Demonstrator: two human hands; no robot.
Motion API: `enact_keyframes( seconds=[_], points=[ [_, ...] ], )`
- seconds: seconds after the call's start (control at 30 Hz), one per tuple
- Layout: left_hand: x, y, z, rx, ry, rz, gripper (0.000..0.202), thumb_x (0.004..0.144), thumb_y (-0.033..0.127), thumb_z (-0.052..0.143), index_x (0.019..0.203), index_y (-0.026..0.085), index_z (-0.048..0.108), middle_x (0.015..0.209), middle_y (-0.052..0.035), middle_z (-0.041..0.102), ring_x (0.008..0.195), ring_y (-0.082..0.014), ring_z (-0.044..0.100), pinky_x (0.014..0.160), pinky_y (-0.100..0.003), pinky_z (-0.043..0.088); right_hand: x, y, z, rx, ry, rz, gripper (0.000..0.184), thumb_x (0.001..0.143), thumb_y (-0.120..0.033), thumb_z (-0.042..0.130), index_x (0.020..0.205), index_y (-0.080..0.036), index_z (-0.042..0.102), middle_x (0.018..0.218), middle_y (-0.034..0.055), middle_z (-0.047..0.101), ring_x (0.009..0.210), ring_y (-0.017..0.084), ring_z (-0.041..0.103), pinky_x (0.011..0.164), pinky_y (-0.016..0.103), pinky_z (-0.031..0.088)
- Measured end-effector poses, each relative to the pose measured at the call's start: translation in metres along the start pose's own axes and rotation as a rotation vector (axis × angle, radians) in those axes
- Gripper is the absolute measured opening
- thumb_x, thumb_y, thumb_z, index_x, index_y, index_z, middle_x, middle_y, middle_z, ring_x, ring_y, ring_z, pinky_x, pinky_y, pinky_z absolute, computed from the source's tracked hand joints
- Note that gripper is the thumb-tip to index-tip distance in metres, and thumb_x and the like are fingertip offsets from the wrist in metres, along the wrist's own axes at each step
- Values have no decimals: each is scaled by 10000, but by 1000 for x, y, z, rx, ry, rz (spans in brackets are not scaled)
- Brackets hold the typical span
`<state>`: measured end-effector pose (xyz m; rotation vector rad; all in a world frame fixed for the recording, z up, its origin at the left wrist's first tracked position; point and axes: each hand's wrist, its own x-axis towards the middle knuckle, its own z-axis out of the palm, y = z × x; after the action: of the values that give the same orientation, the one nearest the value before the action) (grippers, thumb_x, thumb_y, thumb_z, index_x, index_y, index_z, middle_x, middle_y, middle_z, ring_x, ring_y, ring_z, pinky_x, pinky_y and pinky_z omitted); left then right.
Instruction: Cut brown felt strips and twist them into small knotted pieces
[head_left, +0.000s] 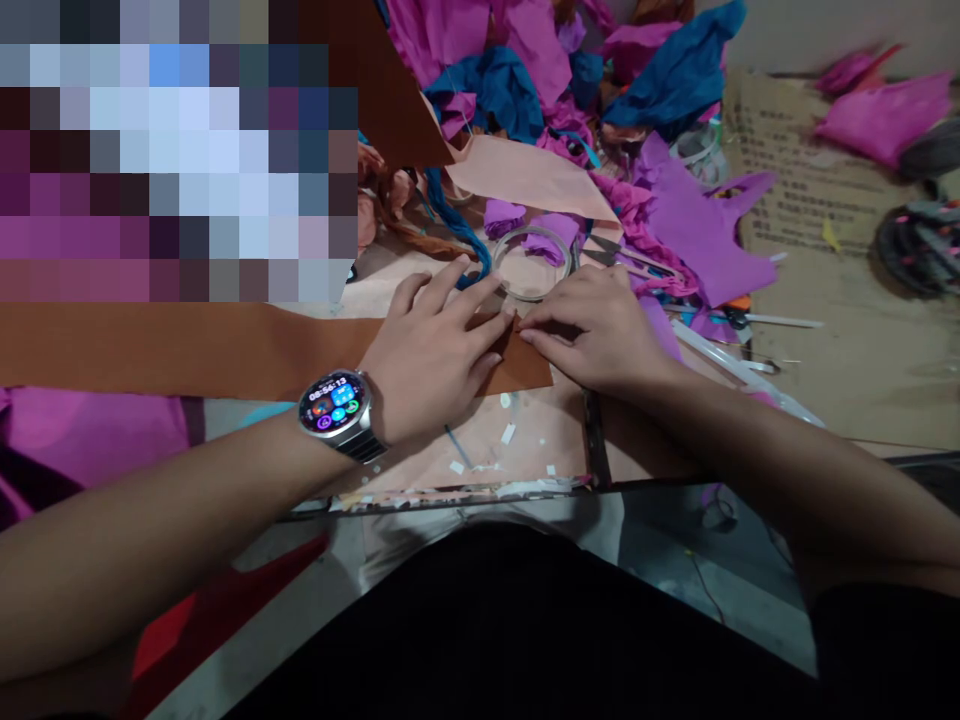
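A long brown strip [187,345], paper or cloth, lies across the work surface from the left. My left hand [435,350] rests flat on it near its right end, fingers spread. My right hand [607,325] is closed, with thumb and forefinger pinched at the strip's right end; the exact spot of the grip is partly hidden. Just beyond both hands lies a roll of clear tape [531,295], with crumpled purple pieces [546,235] behind it. Scissors [630,258] lie past my right hand.
Pink, blue and purple crumpled sheets [667,75] heap at the back. A peach sheet [532,175] lies before them. Cardboard [810,350] covers the right side, with a dark round object [922,250] on it. White sticks [720,355] lie near my right forearm. The table's front edge [480,490] is close.
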<state>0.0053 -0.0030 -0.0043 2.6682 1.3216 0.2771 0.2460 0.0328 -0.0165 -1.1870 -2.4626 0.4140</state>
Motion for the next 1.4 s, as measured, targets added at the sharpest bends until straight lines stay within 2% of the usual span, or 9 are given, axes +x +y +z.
enact_keyframes(
  seconds=[0.17,0.27,0.5,0.97,1.2,1.4],
  points=[
    [-1,-1,1,60,-21,-6,471,1077,350,413,1524,263,534,1714,-64,377,1609,-408,256,1235,-661,266,0,0,-1,13,-3,-21,145,965,-327,686,943,-261,814,933,47,787,952,266,632,909,461,350],
    [-2,-2,2,46,-41,-7,482,1091,335,350,1547,291,501,1723,-40,364,1624,-375,234,1255,-661,231,0,0,-2,11,7,-37,152,965,-321,688,938,-256,823,929,54,792,946,270,637,904,466,339],
    [-3,-3,5,-50,-14,9,570,1049,395,441,1614,331,406,1719,-42,373,1635,-384,210,1291,-683,126,0,3,-3,29,2,-54,139,961,-313,698,948,-262,826,943,53,782,944,267,638,898,462,351],
    [-2,-3,3,-32,-38,10,575,1041,375,468,1611,325,405,1724,-50,358,1629,-394,223,1285,-691,131,-1,6,-4,49,-2,-77,142,975,-314,700,943,-270,831,946,49,768,952,255,626,895,458,347],
    [-2,-3,2,-11,-33,11,619,1044,392,457,1648,320,343,1714,-65,374,1627,-373,238,1280,-660,166,0,6,-5,47,-10,-94,135,969,-296,703,951,-268,834,957,47,769,966,259,637,905,468,350],
    [-2,-6,5,1,-21,27,606,1027,413,484,1621,333,396,1715,-54,375,1614,-390,260,1282,-664,171,0,6,-5,41,-12,-87,134,968,-304,705,943,-267,831,950,48,764,968,259,627,910,473,337]
  ],
)
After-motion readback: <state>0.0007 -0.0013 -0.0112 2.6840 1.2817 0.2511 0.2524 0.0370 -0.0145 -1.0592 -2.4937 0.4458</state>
